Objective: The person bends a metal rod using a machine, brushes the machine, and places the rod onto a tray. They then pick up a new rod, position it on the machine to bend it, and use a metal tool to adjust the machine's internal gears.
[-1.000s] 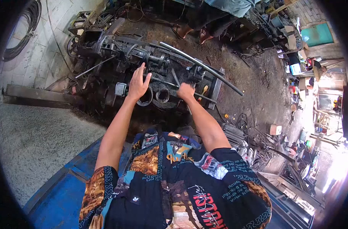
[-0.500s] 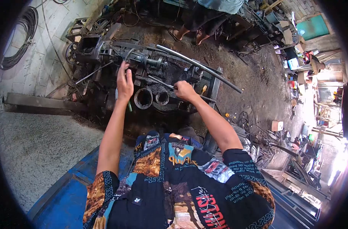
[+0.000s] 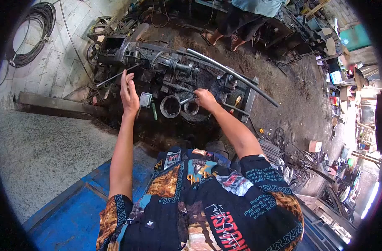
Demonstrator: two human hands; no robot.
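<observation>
My left hand point(image 3: 129, 95) is raised left of the lathe's front with its fingers stretched out and nothing in them. Just right of it lie a small square pale-topped object point(image 3: 146, 99) and a green stick-like piece point(image 3: 154, 111). My right hand point(image 3: 205, 99) is closed around a short metal rod point(image 3: 187, 100) whose bright end points left, over two round open tins. The larger tin point(image 3: 162, 109) and the smaller tin point(image 3: 185, 109) look dark inside. A duller flat bar point(image 3: 176, 86) lies just beyond the rod. Behind it sits the lathe's chuck and spindle point(image 3: 174, 65).
A long metal pipe point(image 3: 237, 76) slants across the lathe's far right side. A brush-like tool with a yellowish handle point(image 3: 237, 101) lies right of my right hand. Another person's legs point(image 3: 224, 35) stand behind the lathe. Coiled cable point(image 3: 48, 37) hangs on the left wall.
The view has shifted, so the scene sits further right. My left hand has moved left, away from the spindle, uncovering the square object. The rod in my right hand has swung toward the tins.
</observation>
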